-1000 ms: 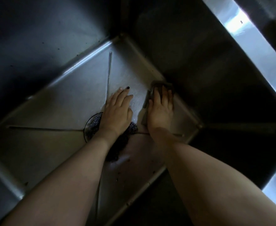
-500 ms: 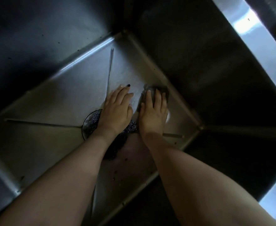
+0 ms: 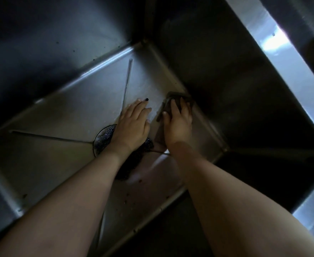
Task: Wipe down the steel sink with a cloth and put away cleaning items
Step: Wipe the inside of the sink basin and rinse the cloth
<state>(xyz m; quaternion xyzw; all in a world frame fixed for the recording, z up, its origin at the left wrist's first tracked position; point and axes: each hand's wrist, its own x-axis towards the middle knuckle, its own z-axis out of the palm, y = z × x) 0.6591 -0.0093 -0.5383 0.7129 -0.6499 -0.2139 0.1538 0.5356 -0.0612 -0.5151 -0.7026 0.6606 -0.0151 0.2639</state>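
I look down into a deep steel sink (image 3: 78, 112), dim and shadowed. My right hand (image 3: 178, 125) presses a dark cloth (image 3: 171, 101) flat on the sink floor near the right wall. Only the cloth's far edge and left side show past my fingers. My left hand (image 3: 134, 125) lies flat, fingers spread, on the floor just left of it, over the round drain (image 3: 104, 138). A dark steel-wool scrubber (image 3: 148, 143) peeks out from under my left wrist.
Steep sink walls rise on all sides. The bright steel rim (image 3: 274, 58) runs along the upper right. Small dark crumbs (image 3: 132, 197) dot the floor near the front wall. Pressed creases (image 3: 127, 80) fan out from the drain.
My right hand slid the cloth left toward the other hand, then back out toward the right wall. My left hand stayed flat over the drain.
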